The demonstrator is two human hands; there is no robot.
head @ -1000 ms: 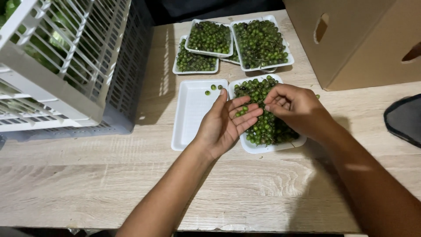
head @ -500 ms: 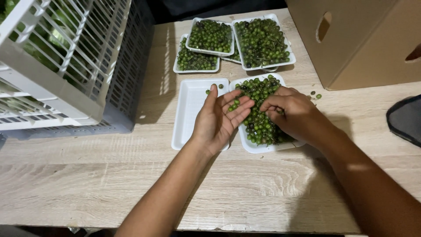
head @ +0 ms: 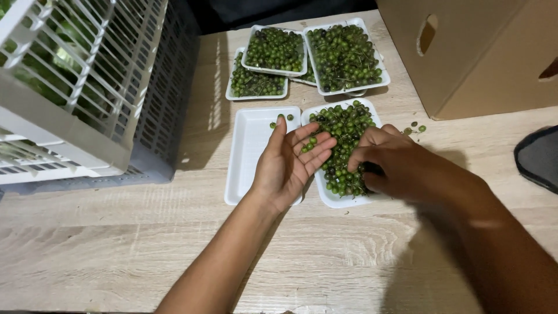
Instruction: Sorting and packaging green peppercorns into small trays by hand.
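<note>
Left hand: your left hand (head: 289, 166) lies at the centre of the frame, palm up and fingers spread wide, cupped over the seam between two trays; a few small green berries (head: 313, 145) rest on its fingertips.
Right hand: your right hand (head: 390, 164) sits just right of centre, palm down, fingers curled into the berry heap; whether it pinches any berry you cannot tell.
Berry tray: the white rectangular foam tray heaped with small round green berries (head: 344, 129) lies under both hands, its lower right part hidden by the right hand.
Near-empty tray: the white rectangular foam tray (head: 250, 151) touches the berry tray on its left; only a few loose berries (head: 281, 120) lie at its upper right corner.
Filled trays: three more white foam trays of green berries (head: 343, 55) overlap at the upper centre of the frame.
Stray berries: a few berries (head: 415, 128) lie on the table just right of the berry tray.
Surface: a pale wood-grain table (head: 145, 244) carries everything.
Surroundings: a white and grey slatted plastic crate (head: 87, 87) fills the upper left; a brown cardboard box with a cut handle hole (head: 476, 52) fills the upper right; a dark object (head: 537, 157) is cut off at the right edge.
</note>
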